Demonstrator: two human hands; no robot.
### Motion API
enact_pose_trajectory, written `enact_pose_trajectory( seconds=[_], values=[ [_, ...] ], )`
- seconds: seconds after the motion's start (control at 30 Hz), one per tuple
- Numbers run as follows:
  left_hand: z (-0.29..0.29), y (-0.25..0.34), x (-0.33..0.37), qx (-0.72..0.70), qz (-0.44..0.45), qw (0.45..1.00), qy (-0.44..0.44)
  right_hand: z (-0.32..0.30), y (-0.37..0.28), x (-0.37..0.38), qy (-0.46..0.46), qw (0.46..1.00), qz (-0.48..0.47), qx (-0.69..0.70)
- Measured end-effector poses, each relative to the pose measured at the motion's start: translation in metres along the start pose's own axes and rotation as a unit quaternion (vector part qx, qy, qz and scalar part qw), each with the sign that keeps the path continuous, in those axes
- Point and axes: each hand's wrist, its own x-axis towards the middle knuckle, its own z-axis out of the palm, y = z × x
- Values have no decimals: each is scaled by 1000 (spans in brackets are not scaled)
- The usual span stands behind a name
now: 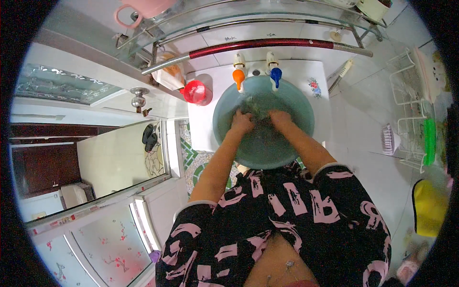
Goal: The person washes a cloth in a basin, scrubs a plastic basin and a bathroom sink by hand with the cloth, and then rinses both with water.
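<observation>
A wide green-grey basin (221, 138) sits on the white sink, with murky water and a dark, soft-looking mass (262, 125) in it, perhaps cloth. Both my arms reach down into it. On the left of the dark mass, my left hand (243, 121) has its fingers curled inward. Opposite it, my right hand (280, 118) is bent the same way, its fingertips dipping into the dark water. What the fingers grip is hidden. Just beyond the basin's far rim are two taps, one with an orange handle (238, 76) and one with a blue handle (275, 75).
A red cup (195, 92) stands on the sink's left corner. Above the taps runs a red and silver towel bar (260, 47) under a glass shelf with a pink mug (143, 8). At right are a brush (388, 139), a white wire rack (412, 122) and a yellow cloth (430, 208).
</observation>
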Motion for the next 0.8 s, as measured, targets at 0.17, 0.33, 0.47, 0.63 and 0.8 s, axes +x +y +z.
enact_pose_trajectory(
  seconds=[0.17,0.33,0.47,0.63,0.8],
  values=[
    [-46,34,-19,-36,91,992,80,-20,2,-18,-22,997,-59,-50],
    [-52,34,-34,-142,184,956,179,-128,-70,-57,-19,973,-202,107],
    [-118,73,-70,-486,85,869,33,-122,-15,-72,39,902,-66,426],
    [-134,75,-88,-723,120,680,33,-60,-3,-67,-31,698,23,715],
    [-140,96,-93,-887,177,423,-53,-39,-41,-52,-155,518,176,823]
  ],
)
